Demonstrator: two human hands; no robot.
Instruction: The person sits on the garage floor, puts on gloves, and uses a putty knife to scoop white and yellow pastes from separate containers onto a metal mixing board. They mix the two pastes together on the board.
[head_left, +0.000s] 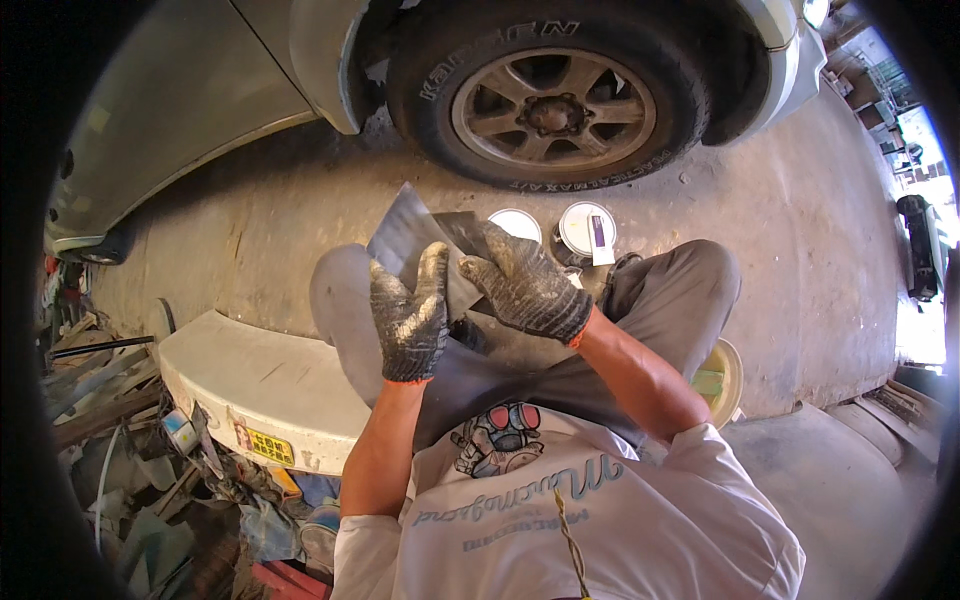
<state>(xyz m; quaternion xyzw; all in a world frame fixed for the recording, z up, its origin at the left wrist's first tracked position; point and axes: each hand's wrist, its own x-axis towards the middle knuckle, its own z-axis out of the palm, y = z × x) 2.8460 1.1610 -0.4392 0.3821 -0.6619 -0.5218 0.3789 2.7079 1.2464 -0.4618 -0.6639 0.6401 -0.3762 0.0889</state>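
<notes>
My left hand (411, 319), in a dark, worn knit work glove, grips a thin, pale grey flexible sheet (405, 232) with the thumb over its face. Sandpaper is possible, but I cannot tell. My right hand (525, 281), gloved the same way, pinches the sheet's right side between thumb and fingers. A darker flat piece (452, 220) shows behind the sheet and under the right fingers; whether it belongs to the same sheet is unclear. Both hands are held above my bent legs, in front of a vehicle's wheel (555, 112).
Beyond my knees stand two cans with white lids (514, 221) (577, 223), one carrying a tube (598, 238). A white body panel (262, 367) lies at left beside piled scrap (157, 480). A pale bucket (731, 382) sits by my right leg.
</notes>
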